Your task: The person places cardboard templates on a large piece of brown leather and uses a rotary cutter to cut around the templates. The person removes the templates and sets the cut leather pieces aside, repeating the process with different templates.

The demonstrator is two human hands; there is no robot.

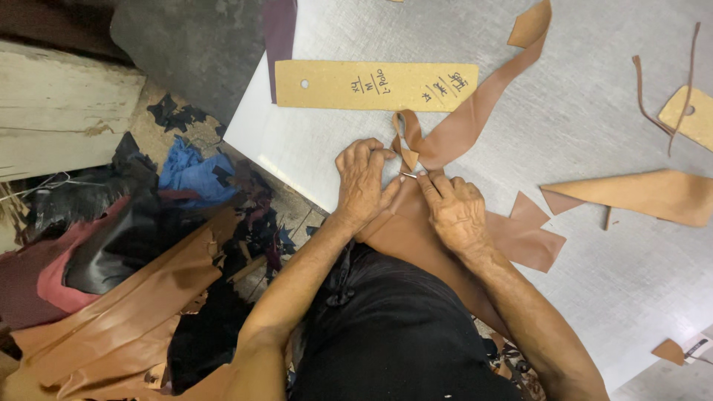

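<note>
A brown leather piece (pixel 405 234) lies on the grey metal table (pixel 579 119) at its near edge, in front of me. My left hand (pixel 362 182) is curled with its fingers pressing down on the leather. My right hand (pixel 454 209) rests beside it, fingers pinched on a small thin metal blade (pixel 408 175) at the leather's edge. A long brown leather strip (pixel 475 111) curls away from the cut and runs up to the right. A tan cardboard pattern (pixel 375 85) with handwriting lies just beyond my hands.
Loose leather offcuts (pixel 631 194) and thin trimmings (pixel 653 111) lie on the right of the table, with another tan card (pixel 687 115) at the right edge. On the floor to the left sits a heap of brown, black, red and blue scraps (pixel 134 297).
</note>
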